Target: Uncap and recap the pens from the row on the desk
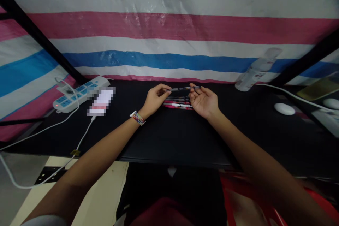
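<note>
A dark pen with a clear-looking barrel (180, 89) is held level between my two hands, just above the black table. My left hand (156, 97) pinches its left end between thumb and fingers. At its right end, my right hand (203, 101) grips it with thumb and fingertips, palm partly turned up. Beneath it, several pens (177, 104) lie side by side on the table, some dark, others pink or white. My hands partly hide the ends of that row.
A white power strip (81, 93) and a charging phone (102, 102) lie at left, with cables trailing over the table edge. At right stand a white bottle (256, 70) and a white mouse (284, 109). Striped sheeting (169, 28) hangs behind the black table (174, 137).
</note>
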A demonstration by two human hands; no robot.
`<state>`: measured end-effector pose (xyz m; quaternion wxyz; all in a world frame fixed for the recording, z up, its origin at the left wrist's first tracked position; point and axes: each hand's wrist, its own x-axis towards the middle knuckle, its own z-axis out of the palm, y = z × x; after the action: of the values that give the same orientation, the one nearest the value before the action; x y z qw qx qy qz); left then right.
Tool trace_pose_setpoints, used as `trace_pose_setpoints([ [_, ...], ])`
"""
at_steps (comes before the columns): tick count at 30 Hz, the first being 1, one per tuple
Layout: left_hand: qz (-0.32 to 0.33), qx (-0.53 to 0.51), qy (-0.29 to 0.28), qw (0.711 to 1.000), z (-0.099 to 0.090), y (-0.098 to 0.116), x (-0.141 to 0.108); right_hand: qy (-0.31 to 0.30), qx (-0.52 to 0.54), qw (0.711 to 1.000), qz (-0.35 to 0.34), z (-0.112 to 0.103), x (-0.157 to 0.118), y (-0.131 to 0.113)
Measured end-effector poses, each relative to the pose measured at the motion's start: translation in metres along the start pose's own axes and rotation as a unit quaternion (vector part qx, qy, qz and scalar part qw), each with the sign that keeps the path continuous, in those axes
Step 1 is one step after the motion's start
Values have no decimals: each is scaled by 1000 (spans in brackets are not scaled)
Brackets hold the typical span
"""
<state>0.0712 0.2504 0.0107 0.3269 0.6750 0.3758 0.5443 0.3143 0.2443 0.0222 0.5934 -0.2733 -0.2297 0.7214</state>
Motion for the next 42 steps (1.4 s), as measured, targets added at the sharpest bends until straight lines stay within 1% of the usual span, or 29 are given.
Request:
trace_pose_setpoints([
  [3, -3, 1, -4, 1000, 1, -1, -1, -2, 5, 1000, -2, -1, 1, -1],
  [11, -3, -1, 1, 1000, 1, -2, -1, -14, -46, 999, -23, -9, 6, 1],
  [16, -2, 2, -3, 1000, 1, -3, -2, -19, -53, 998, -32, -7, 4, 2],
  [21, -5, 5, -3, 1000, 2, -2, -2, 5, -30, 999, -20, -3, 3, 1],
  [25, 0, 8, -7, 1000, 1, -2, -2, 12, -28, 999, -18, -3, 2, 0],
  [30, 1, 10, -5, 1000, 1, -1, -2, 8, -27, 999, -27, -1, 0, 0],
  [35, 2, 8, -8, 1000, 3, 1, -3, -3, -61, 997, -44, -2, -1, -2],
  [42, 0, 9, -6, 1000, 4, 2, -3, 1, -62, 997, -41, -4, 0, -1],
])
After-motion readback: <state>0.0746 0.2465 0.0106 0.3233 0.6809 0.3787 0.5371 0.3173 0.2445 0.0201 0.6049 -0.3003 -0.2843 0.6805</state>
